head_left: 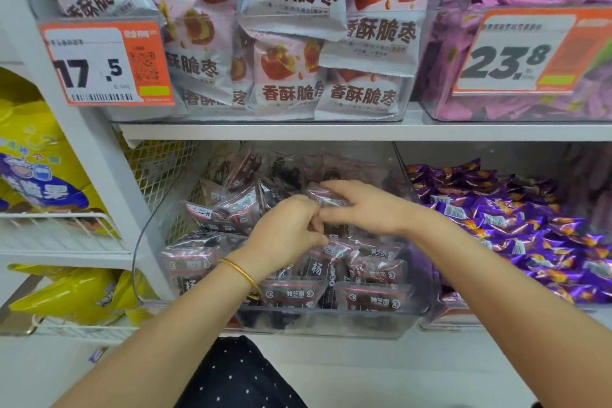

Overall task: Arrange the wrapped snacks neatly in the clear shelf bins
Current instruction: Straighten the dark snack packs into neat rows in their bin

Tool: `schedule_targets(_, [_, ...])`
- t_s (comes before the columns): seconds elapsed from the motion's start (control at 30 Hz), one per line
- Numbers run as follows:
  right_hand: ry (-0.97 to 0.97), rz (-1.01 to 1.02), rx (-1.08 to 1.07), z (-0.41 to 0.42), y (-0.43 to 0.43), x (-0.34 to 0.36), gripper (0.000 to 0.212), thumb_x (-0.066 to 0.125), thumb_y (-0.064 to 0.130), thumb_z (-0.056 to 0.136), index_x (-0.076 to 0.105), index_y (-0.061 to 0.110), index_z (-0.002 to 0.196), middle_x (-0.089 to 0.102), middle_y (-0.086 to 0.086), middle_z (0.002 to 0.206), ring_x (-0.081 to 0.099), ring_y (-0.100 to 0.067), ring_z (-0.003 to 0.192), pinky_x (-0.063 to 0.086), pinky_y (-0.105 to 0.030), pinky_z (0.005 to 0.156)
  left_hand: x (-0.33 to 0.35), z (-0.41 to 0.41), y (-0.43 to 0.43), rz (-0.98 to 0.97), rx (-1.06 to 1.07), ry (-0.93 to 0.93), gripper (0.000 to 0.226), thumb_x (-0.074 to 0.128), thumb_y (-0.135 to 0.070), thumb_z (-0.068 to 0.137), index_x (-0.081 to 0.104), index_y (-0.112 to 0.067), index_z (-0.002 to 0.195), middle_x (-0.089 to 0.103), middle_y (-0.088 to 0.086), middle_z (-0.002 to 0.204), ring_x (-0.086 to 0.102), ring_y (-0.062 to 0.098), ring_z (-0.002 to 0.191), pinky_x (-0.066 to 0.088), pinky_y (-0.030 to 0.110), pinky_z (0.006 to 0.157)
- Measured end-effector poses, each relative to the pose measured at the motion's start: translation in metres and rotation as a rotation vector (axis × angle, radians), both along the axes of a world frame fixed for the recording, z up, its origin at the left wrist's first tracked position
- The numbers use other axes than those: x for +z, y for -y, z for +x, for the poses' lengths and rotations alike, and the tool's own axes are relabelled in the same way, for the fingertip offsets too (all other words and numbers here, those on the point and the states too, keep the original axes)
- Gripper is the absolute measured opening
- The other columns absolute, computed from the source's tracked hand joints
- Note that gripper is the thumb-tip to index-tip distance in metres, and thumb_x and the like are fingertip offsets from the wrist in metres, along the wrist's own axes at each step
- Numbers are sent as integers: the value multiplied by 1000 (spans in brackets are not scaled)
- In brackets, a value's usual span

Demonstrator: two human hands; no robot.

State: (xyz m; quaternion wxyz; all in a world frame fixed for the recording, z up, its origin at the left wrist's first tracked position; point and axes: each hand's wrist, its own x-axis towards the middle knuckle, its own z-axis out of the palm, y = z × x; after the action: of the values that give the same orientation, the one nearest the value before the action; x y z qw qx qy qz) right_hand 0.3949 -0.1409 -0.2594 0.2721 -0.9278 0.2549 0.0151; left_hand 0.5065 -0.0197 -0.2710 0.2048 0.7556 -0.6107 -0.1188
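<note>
left hand (284, 235) grip unclear | right hand (367, 212) grip pinching dark packet (317, 198)

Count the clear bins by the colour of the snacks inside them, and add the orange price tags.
Pink-snack bin: 1
Dark-snack bin: 1
Purple-snack bins: 2
Orange price tags: 2
Total: 6

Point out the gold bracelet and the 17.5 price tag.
gold bracelet (241, 272): head view, the band across the wrist.
17.5 price tag (98, 68): head view, its white field between the digits.
</note>
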Motion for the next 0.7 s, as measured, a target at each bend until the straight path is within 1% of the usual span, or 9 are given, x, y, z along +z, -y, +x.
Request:
schedule_targets(0.1, [-92,-172,3,-6,-14,0,111,77,59,60,17,25,147,33,-3,148,35,-27,134,39,-45,104,8,9,-4,-2,30,-27,12,73,-20,78,62,-17,75,52,-6,87,56,11,80,48,30,78])
schedule_targets(0.23, [-82,-316,-4,-3,-22,-4,111,80,54,59,18,22,145,37,-4,144,40,-29,128,43,-44,98,37,17,-25,-46,-32,-30,10,73,-26,78,64,-22,79,54,-9,90,55,4,82,45,21,77])
schedule_targets(0.33, [-59,-278,13,-3,-19,-5,107,81,46,63,19,21,145,38,-6,143,41,-29,127,42,-42,99,52,16,-46,307,-248,-82,16,71,-36,79,72,-25,90,59,-13,87,54,-1,75,42,11,69])
schedule_targets(0.37, [-49,-268,19,-3,-18,-5,105,82,43,63,19,21,145,38,-6,143,42,-28,127,42,-41,100,50,13,-49,427,-295,-50,21,70,-37,80,72,-25,97,59,-13,87,53,0,74,41,12,67])
schedule_targets(0.43, [-27,-264,28,-4,-18,-6,104,82,40,64,20,20,145,38,-6,144,42,-28,127,40,-39,101,42,8,-51,524,-340,123,28,69,-38,81,68,-21,102,54,-11,82,48,6,73,42,21,68])
schedule_targets(0.5, [-12,-267,32,-5,-17,-7,104,83,40,64,21,20,145,39,-6,143,42,-27,127,40,-40,102,37,5,-48,513,-348,236,17,67,-35,83,64,-21,90,49,-12,76,45,9,72,39,26,67])
schedule_targets(0.57, [3,-271,39,-6,-15,-7,103,83,39,63,23,20,144,40,-6,142,43,-27,126,41,-40,101,36,3,-46,469,-345,239,12,65,-30,85,56,-25,79,56,-7,81,49,10,73,39,26,67])
schedule_targets(0.63, [23,-279,47,-7,-13,-8,100,83,39,64,25,20,144,42,-5,141,44,-26,125,41,-40,100,37,1,-43,376,-317,186,11,64,-28,86,60,-21,79,59,-2,85,52,12,73,43,27,68])
schedule_targets(0.7, [42,-283,48,-7,-12,-8,97,82,38,66,27,20,143,42,-5,141,45,-25,124,42,-39,98,38,-3,-38,247,-285,172,12,63,-28,87,64,-17,83,55,-5,82,52,12,75,45,29,71])
